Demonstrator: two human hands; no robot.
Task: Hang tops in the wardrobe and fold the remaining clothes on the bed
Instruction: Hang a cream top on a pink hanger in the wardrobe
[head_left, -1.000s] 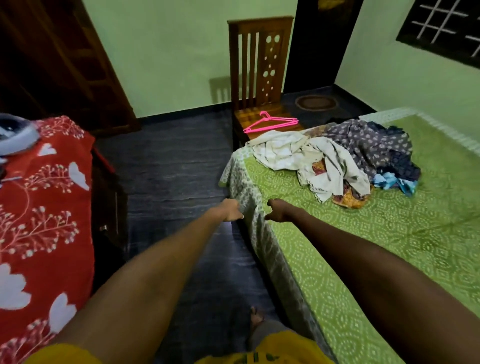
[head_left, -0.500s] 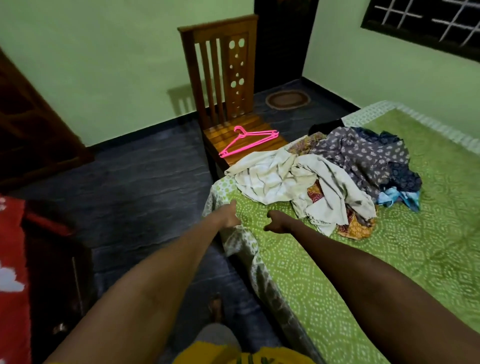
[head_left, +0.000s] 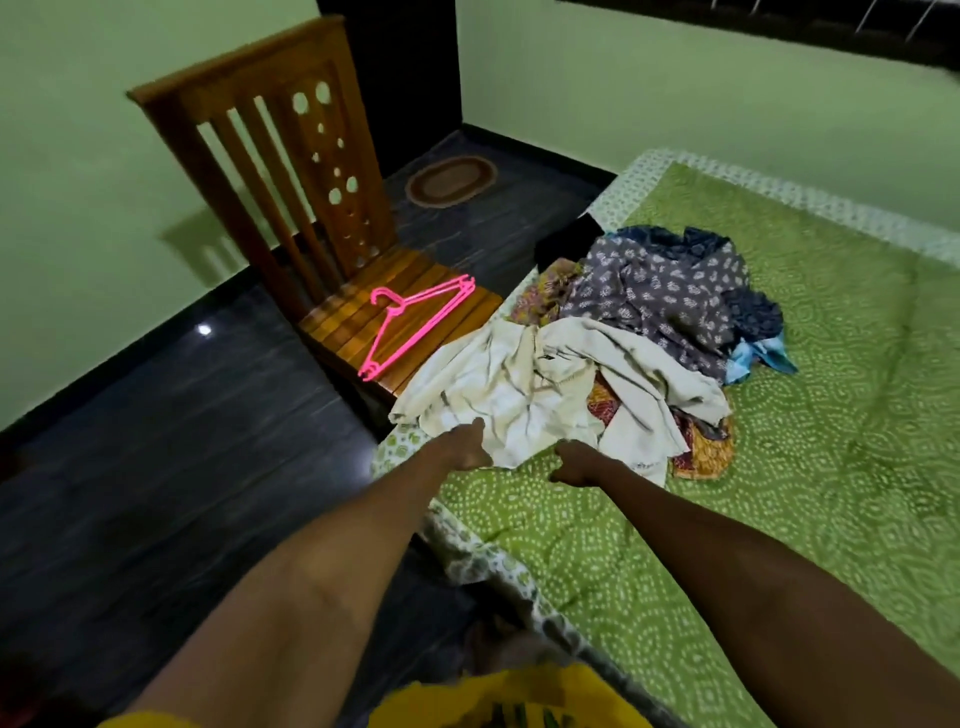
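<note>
While both hands — left hand (head_left: 466, 451), right hand (head_left: 576, 464) — reach, cream garment (head_left: 524, 395) lies bunched

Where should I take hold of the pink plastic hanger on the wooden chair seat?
Probably grip the pink plastic hanger at its neck below the hook, coming from above: it lies flat on the slatted wooden chair seat, hook toward the backrest.

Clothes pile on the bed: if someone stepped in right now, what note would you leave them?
Left hand touches the near edge of the cream garment; whether it grips is unclear. Right hand, fingers curled, is beside that edge, apparently holding nothing. The clothes pile lies unsorted on the bed. Pink hangers lie on the wooden chair. Nothing is hung or folded yet; all of it remains.
</note>
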